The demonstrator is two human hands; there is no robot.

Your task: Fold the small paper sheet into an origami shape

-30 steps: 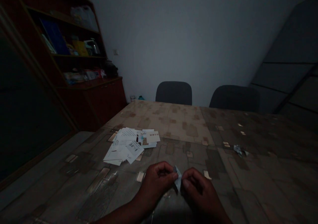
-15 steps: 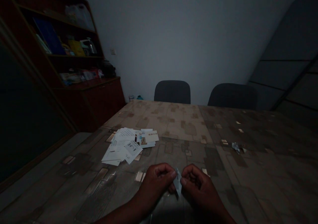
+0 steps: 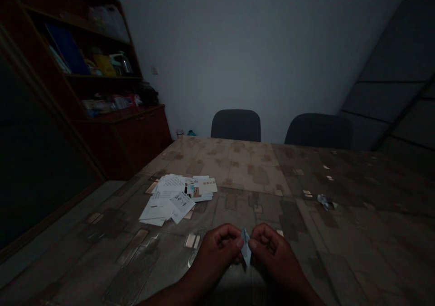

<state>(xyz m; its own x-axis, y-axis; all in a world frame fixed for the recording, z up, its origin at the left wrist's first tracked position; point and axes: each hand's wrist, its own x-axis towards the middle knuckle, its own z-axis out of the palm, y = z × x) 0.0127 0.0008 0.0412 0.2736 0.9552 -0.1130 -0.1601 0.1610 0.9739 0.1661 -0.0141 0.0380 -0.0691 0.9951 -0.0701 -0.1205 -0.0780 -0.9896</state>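
Note:
A small piece of folded paper, pale and pointed at both ends, stands upright between my two hands, close above the near part of the table. My left hand pinches its left side between thumb and fingers. On the opposite side, the thumb and curled fingers of my right hand grip it too. The fingers partly cover the paper, and its exact folds are too dark to make out.
Printed cards and sheets lie in a loose pile to the left on the patterned tablecloth. A small crumpled or folded paper piece rests at the right. Two grey chairs stand behind the table, and a filled shelf at the left.
Both hands stay pinched on the folded paper. The left hand and the paper have shifted slightly to the right, and the paper looks a little narrower.

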